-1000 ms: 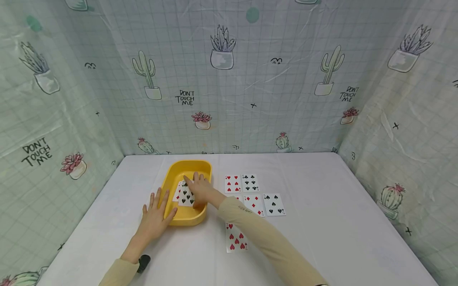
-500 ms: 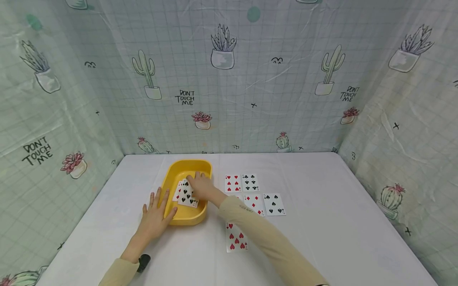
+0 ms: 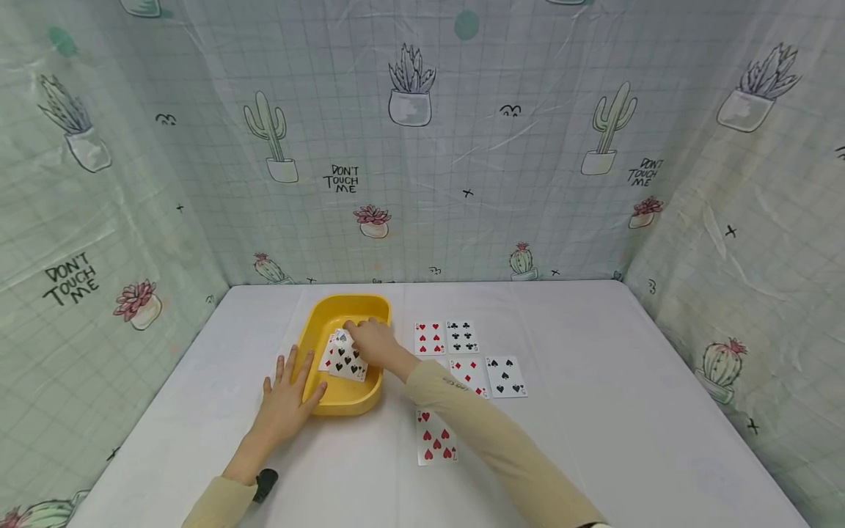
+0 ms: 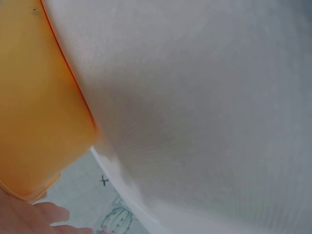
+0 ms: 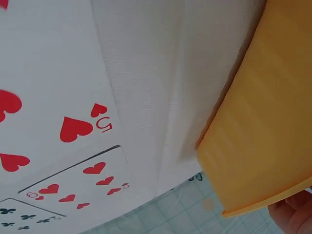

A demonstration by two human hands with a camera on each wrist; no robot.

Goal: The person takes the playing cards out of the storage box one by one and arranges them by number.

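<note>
In the head view, a yellow tray holds a few playing cards. My right hand reaches in over its right rim and pinches the upper end of a spade card, which sits askew. A diamond card peeks out from under it on the left. My left hand rests on the tray's left rim with its fingers spread and straight. In the left wrist view, some of its fingers appear below the tray wall; the right wrist view catches the right hand's fingers behind the rim.
Right of the tray lie a six of hearts, a six of clubs, a five of diamonds, a five of spades and a seven of hearts. The right sleeve mostly hides a five of hearts. Printed cloth surrounds the white table.
My right fingers have drawn together at the spade card's upper end, and the card has turned and tilted slightly. My left hand and the tray stay where they were.
</note>
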